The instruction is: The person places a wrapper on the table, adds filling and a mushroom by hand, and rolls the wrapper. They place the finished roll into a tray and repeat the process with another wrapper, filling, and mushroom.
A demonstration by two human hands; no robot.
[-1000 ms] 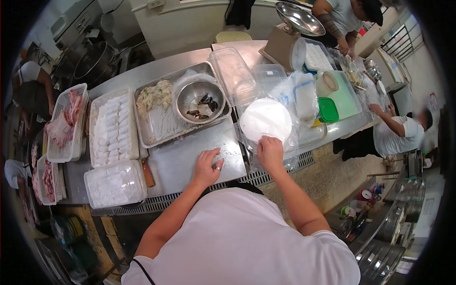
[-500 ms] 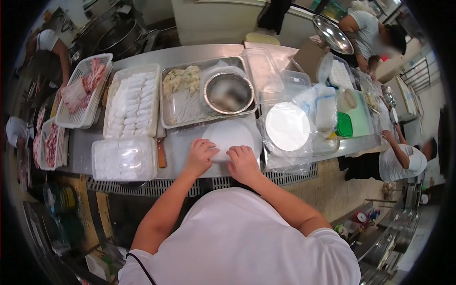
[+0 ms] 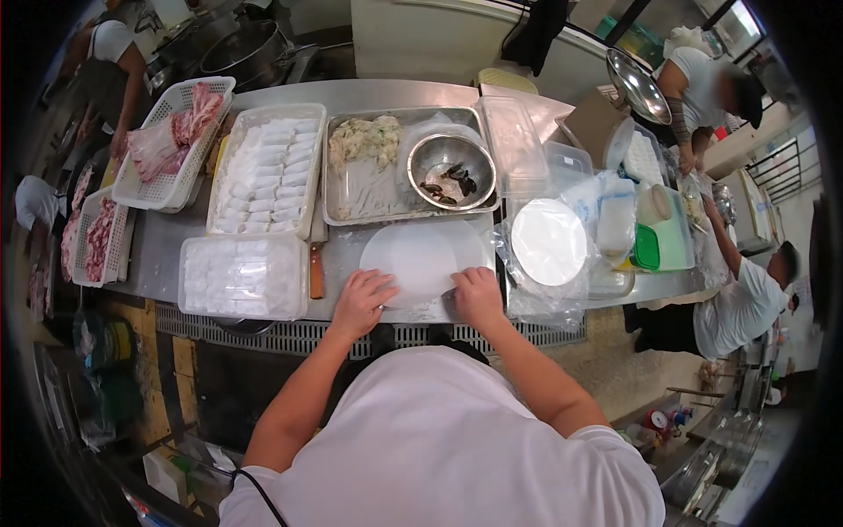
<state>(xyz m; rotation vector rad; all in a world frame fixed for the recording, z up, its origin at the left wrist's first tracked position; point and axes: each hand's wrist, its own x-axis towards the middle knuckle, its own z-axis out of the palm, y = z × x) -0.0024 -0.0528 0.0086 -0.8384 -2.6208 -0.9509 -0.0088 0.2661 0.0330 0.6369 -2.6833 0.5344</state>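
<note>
On the metal worktop before me lies a thin, whitish, translucent round sheet, like rice paper (image 3: 408,255). At its near left edge my left hand (image 3: 360,303) is closed, its fingertips on the sheet. Opposite, at the near right edge, my right hand (image 3: 479,297) has its fingers curled in on the sheet; a small dark spot shows by its fingertips, too small to name. Beyond the sheet, a metal tray (image 3: 338,216) holds a pale minced filling (image 3: 364,140) and a steel bowl (image 3: 413,167) with several dark pieces in it.
White rolls (image 3: 268,171) fill a plastic tub left of the tray, with a lidded container (image 3: 244,277) nearer. A wooden handle (image 3: 316,270) lies beside it. Baskets hold raw meat (image 3: 167,145). A stack of round sheets (image 3: 549,241) sits right. Co-workers (image 3: 738,303) stand at the right and left.
My hands have moved apart along the sheet's near edge, left hand leftward and right hand rightward. The view has turned slightly, so the worktop items appear shifted to the right.
</note>
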